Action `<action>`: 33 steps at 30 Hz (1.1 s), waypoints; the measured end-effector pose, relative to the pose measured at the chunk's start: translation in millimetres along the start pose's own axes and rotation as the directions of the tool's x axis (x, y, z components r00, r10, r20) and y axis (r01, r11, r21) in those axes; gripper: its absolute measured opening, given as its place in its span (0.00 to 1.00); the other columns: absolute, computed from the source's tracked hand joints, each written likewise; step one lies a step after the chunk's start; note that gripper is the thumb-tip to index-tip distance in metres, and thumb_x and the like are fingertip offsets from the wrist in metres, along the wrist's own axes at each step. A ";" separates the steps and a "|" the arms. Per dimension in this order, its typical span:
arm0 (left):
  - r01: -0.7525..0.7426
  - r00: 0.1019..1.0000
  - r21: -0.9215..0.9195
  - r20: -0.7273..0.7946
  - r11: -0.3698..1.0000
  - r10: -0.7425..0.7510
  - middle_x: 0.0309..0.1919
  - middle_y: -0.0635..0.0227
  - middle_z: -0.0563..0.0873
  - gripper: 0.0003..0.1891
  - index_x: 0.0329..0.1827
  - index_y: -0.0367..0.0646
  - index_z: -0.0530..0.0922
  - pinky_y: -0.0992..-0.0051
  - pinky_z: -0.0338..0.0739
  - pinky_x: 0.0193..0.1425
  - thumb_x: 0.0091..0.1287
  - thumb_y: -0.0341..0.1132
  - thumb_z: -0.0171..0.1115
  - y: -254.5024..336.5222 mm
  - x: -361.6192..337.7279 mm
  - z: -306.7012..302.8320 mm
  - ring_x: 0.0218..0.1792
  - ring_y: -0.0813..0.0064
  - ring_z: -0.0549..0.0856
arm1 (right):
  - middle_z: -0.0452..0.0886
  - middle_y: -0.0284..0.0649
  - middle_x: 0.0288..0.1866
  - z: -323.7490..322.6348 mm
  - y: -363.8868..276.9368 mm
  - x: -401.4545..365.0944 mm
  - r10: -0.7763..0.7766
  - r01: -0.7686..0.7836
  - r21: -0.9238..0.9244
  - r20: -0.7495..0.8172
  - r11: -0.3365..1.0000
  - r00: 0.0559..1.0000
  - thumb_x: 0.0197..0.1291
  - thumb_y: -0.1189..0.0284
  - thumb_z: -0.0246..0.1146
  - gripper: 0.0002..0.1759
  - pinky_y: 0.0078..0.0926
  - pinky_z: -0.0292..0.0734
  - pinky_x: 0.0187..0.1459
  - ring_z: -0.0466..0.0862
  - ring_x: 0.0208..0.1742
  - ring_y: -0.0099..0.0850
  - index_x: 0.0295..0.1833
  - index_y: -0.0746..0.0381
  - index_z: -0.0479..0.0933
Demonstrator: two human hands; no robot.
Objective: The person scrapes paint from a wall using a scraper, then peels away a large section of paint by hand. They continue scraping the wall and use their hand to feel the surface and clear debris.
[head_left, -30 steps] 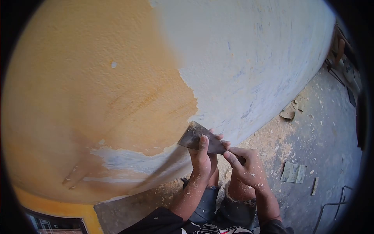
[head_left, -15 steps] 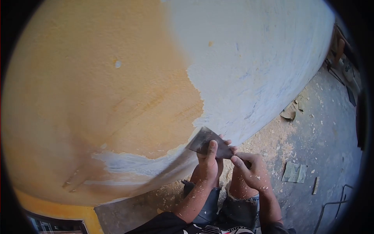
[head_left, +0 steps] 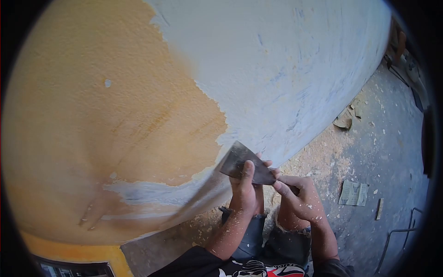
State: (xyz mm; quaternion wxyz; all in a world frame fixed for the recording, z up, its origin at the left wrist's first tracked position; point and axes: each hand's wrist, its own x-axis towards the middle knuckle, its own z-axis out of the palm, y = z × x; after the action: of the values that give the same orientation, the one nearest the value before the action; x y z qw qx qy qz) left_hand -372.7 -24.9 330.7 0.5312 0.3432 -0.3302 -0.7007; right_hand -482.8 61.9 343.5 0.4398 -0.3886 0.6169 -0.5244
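At 6 o'clock, closest to the camera, are a black shirt with a red and white print and the frayed hems of grey shorts. Both are dotted with pale flecks, as are the forearms rising from them.

The left hand sits just past 5 o'clock from the middle of the view. Its fingers are pressed together, the uppermost laid straight and flat on the face of the scraper. The right hand, just beside it toward 4 o'clock, is curled tight around the scraper's handle, which is mostly hidden in the fist. Its forefinger stretches along toward the blade.

The blade is flat, dull, dark metal, a stained trapezoid widening away from the hands. The tool's long axis runs from 4 o'clock at the handle to 10 o'clock at the broad edge. That edge meets the wall where the coating ends.

The wall is rough and grainy. From 7 to 11 o'clock it carries a matte orange paint with a ragged, chipped border. From 12 to 3 o'clock it is bare whitish plaster with faint blue-grey streaks. A pale scraped band runs below the orange at 7 o'clock.

Beyond, toward 3 o'clock, the grey concrete floor has a drift of sandy orange dust along the wall's foot. A crumpled paper scrap and a curled paint flake also lie on it.
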 end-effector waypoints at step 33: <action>0.065 0.997 0.030 0.028 0.997 -0.066 0.38 0.55 0.82 0.25 0.60 0.36 0.68 0.61 0.82 0.34 0.73 0.49 0.57 -5.2 1.5 -38.8 0.31 0.56 0.85 | 0.79 0.51 0.19 17.5 -20.4 -8.2 0.031 -0.056 -0.398 -0.069 0.916 0.997 0.63 0.64 0.65 0.17 0.33 0.74 0.31 0.82 0.22 0.39 0.47 0.68 0.84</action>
State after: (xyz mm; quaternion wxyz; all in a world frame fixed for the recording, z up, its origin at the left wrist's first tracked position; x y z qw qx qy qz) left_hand -343.4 -29.0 305.0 0.4982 0.3512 -0.3366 -0.7177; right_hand -463.2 61.2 363.7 0.3437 -0.4404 0.7325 -0.3891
